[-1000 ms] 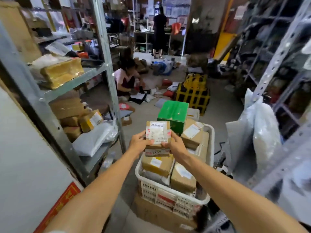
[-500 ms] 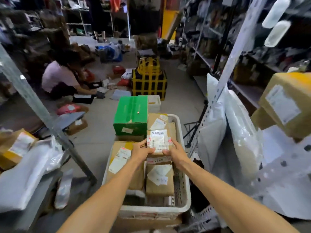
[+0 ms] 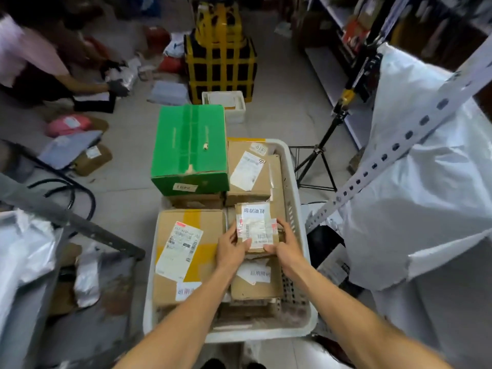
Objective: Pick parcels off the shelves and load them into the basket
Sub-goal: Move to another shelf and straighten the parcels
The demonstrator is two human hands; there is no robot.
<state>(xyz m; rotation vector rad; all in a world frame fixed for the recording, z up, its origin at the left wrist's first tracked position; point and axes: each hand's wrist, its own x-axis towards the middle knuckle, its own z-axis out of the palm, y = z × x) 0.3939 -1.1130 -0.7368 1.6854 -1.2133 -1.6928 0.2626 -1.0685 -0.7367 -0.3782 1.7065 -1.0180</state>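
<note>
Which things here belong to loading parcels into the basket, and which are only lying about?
Job:
- small labelled brown cardboard parcel, held by left hand and right hand
- white plastic basket
- green cardboard box on the load

Lying about:
- black-and-yellow crate
- black tripod
- pink mailer on the floor

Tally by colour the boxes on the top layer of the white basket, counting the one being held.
Green box: 1
Brown boxes: 4 (held box, yellow-taped box, far-right box, near-right box)
Total: 5
</note>
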